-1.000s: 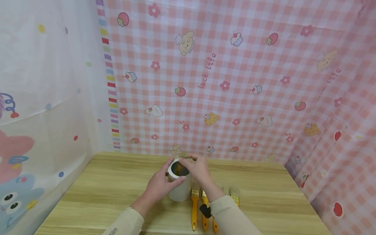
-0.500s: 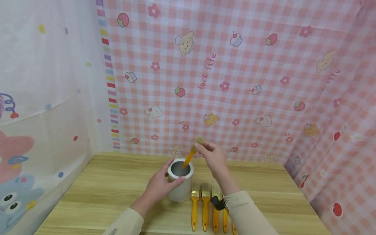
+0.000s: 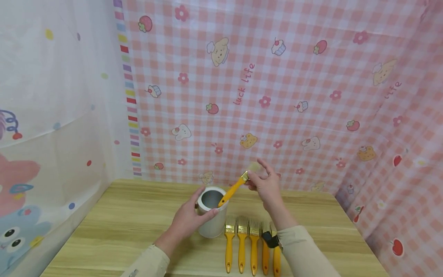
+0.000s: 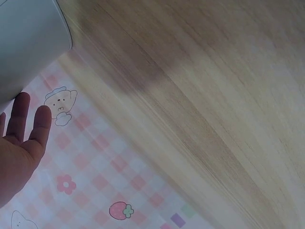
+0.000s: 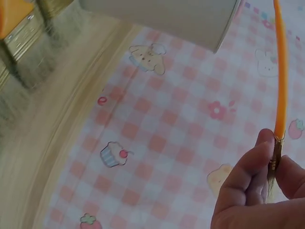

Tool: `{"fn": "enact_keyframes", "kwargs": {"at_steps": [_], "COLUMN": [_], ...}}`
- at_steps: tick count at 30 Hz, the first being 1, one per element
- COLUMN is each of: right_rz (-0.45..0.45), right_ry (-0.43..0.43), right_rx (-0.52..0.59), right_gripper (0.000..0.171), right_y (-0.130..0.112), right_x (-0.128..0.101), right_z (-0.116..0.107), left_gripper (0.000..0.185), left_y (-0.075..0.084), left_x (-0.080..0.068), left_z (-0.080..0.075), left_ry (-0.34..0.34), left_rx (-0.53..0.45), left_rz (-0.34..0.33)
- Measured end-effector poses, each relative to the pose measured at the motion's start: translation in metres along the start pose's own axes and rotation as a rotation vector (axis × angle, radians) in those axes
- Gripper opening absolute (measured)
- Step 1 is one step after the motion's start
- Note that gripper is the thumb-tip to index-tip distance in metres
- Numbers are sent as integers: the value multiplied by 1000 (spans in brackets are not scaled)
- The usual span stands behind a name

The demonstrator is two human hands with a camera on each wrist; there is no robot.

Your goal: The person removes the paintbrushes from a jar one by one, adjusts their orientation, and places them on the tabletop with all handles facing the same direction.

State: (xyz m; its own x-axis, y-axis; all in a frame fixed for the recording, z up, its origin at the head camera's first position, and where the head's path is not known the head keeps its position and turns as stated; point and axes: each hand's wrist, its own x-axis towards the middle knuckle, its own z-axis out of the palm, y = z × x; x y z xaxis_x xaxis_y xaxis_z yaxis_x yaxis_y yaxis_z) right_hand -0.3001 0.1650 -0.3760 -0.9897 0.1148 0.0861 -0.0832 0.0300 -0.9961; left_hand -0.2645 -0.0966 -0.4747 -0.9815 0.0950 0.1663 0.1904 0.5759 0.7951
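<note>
my left hand (image 4: 19, 143) lay against the pale cup (image 4: 28, 43) at the top left, above the wooden table (image 4: 200, 95) and pink checked cloth (image 4: 105, 181).

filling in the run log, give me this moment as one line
left hand: grips white cup | right hand: pinches yellow brush by bristle end, handle tip at cup rim | five brushes on table
</note>
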Motion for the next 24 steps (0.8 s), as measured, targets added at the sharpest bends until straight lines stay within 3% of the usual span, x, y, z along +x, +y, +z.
{"fn": "enact_keyframes", "kwargs": {"at_steps": [7, 24], "right_rz": [68, 105], "right_ry": [-46, -212], "right_rx": [79, -128], "right_gripper": [62, 66], "right_y": [5, 21], "right_x": [2, 4], "right_z": [-20, -79], "left_gripper": [100, 99], "left_y": [-3, -3], "left_x": [0, -1], "left_z": [0, 0], "left_ry": [0, -2], "left_rx": [8, 7], "left_rz": [3, 12]}}
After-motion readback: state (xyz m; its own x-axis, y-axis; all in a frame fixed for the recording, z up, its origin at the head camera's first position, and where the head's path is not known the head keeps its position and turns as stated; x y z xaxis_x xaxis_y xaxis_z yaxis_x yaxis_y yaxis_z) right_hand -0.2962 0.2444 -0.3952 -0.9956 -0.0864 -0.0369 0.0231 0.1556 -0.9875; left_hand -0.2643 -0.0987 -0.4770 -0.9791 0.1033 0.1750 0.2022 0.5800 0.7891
